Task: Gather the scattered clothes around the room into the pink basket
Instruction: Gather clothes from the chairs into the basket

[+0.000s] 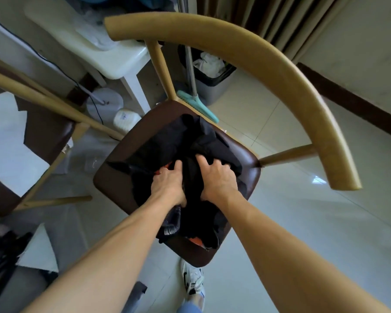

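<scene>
Both hands, left hand (pixel 167 182) and right hand (pixel 217 177), clutch crumpled black clothes (pixel 190 141) (orange showing) on the brown-cushioned wooden chair (pixel 113 177).

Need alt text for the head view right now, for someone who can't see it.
Both hands, left hand and right hand, press into a pile of dark clothes on a brown chair seat. The pink basket is out of view.

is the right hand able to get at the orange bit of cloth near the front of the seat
Probably yes: the orange cloth peeks out under the dark clothes, nothing blocks it, and the right hand rests just beyond it.
</scene>
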A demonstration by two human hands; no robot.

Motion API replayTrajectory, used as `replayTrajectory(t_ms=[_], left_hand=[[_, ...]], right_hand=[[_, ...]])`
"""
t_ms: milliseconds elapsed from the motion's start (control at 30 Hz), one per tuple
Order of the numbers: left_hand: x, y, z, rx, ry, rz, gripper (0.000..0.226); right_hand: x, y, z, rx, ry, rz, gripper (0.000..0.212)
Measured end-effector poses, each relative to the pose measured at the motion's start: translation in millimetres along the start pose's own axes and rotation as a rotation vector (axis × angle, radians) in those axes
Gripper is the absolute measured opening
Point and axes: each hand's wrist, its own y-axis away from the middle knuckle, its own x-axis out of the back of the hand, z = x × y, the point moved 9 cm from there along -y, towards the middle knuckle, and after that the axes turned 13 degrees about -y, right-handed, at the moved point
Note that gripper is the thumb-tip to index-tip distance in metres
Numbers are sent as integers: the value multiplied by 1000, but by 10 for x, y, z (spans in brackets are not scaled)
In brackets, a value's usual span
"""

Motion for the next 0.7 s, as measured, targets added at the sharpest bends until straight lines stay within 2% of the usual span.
replayTrajectory(t_ms=[67, 167, 367, 467, 700], left_hand=[[82, 54, 4, -11, -9, 88, 67], [133, 216, 105, -76, -129, 219, 45], [-102, 829, 904, -311, -430, 352, 39], [-268, 1095, 1245, -389, -451, 387, 35], [-955, 2525, 3072, -705, -599, 448, 29]], right_hand=[[69, 54, -16, 39, -30, 91, 75], [74, 256, 79, 68, -135, 197, 50], [-238, 1087, 937, -100, -400, 283, 38], [-333, 1454, 1270, -127, -458, 352, 34], [-401, 3357, 2954, -416, -534, 498, 30]])
